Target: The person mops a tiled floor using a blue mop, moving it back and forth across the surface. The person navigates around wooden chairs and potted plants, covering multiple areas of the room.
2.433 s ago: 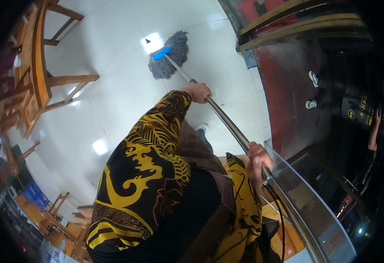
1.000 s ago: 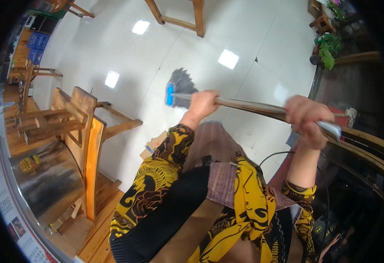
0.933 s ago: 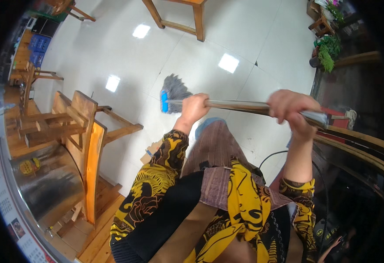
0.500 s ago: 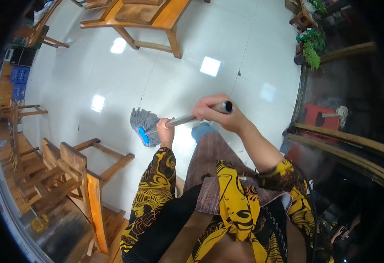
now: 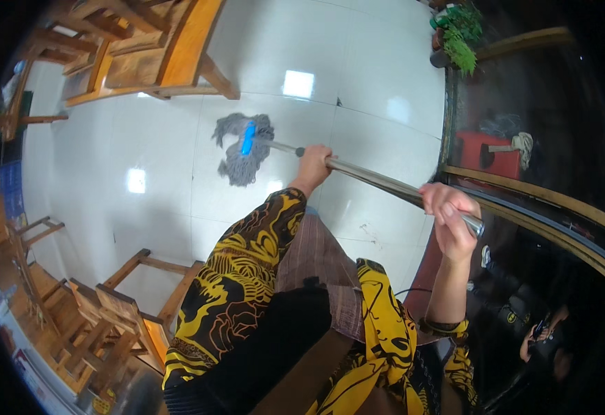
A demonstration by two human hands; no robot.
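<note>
A mop with a long metal pole (image 5: 378, 181) runs slantwise across my front. My left hand (image 5: 313, 168) is wrapped round the pole's lower part, nearer the mop head. Close to the pole's upper end, my right hand (image 5: 451, 216) grips it, fingers curled over the metal. The grey string mop head (image 5: 246, 166) lies spread on the glossy pale tiles, its strands fanned out on both sides of a blue clamp (image 5: 248, 139).
A wooden table (image 5: 185, 48) with stools on it stands far left. Wooden chairs (image 5: 119, 311) fill the near left. Potted plants (image 5: 460, 55) line the far right, beside a dark glass door with a wooden frame (image 5: 524, 189). Behind the glass is a red stool (image 5: 472, 152).
The mop head has moved away from me and spread out. My left hand has gone forward and right, while my right hand has swung right and nearer with the pole's end.
</note>
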